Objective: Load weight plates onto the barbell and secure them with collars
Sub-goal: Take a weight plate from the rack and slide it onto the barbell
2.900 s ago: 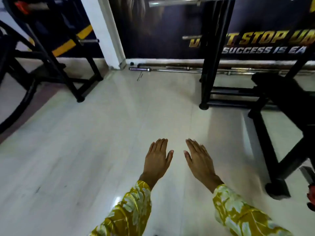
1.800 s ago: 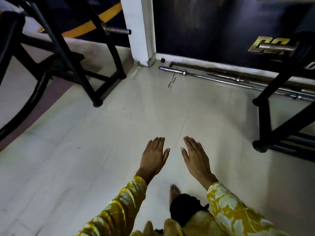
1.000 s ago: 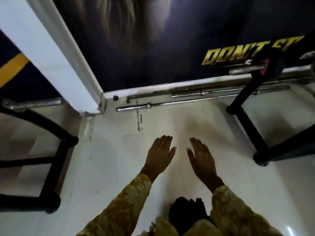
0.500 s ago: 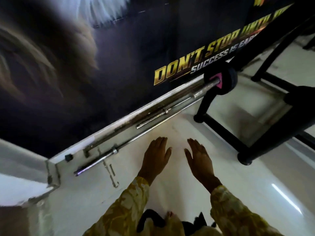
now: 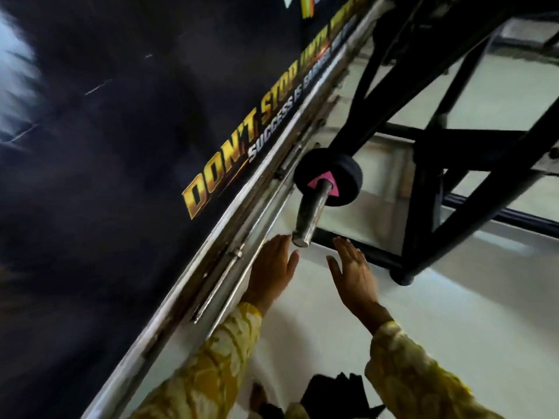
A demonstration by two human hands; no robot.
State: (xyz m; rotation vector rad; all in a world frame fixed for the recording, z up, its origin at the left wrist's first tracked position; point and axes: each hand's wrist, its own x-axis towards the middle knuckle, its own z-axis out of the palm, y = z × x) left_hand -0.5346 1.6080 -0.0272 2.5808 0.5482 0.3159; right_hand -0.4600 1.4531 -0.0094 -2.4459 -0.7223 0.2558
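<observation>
A steel barbell sleeve (image 5: 308, 216) points toward me from the black rack. A small black weight plate (image 5: 348, 176) with a pink label sits on it, further up the sleeve. My left hand (image 5: 272, 270) is flat and empty, its fingertips just left of the sleeve's end. My right hand (image 5: 357, 276) is also flat and empty, just right of and below the sleeve's end. Neither hand touches the bar. Both arms wear yellow patterned sleeves. No collar is visible.
Spare steel bars (image 5: 242, 261) lie on the floor along the dark banner wall (image 5: 121, 176) at left. The black rack frame (image 5: 423, 207) stands at right, with its foot (image 5: 402, 278) on the pale floor (image 5: 453, 313). The view is tilted and blurred.
The view has swung right and closer to the rack. The loaded sleeve end now sits just above my fingertips. Both hands stay flat and empty.
</observation>
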